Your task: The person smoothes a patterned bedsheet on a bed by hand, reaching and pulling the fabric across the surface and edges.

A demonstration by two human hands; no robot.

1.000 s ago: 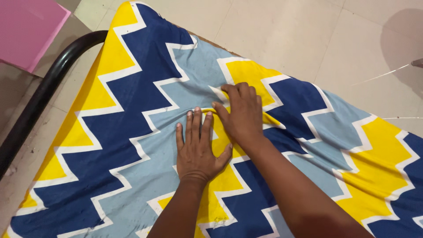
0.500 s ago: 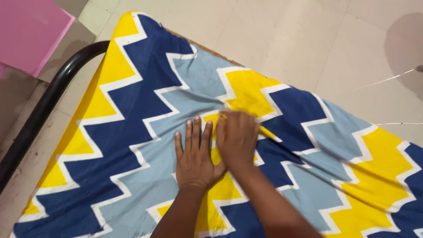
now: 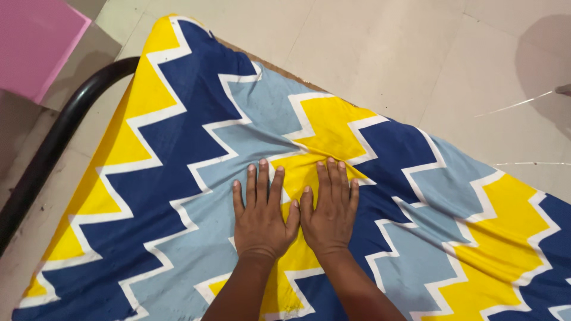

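Note:
A bedsheet with a zigzag pattern in dark blue, light blue, yellow and white covers the bed. My left hand lies flat on it, palm down, fingers straight and a little apart. My right hand rests flat beside it, the thumbs nearly touching. Both press on a yellow and light blue patch in the middle of the sheet. Small creases fan out in the cloth just beyond the fingertips. Neither hand holds anything.
A black curved metal bed rail runs along the left edge. A pink flat object sits at the top left. Pale floor tiles lie beyond the bed's far edge, where a strip of brown board shows.
My right hand slid back from the far yellow patch toward me and now lies flat next to my left hand. The left hand stayed in place.

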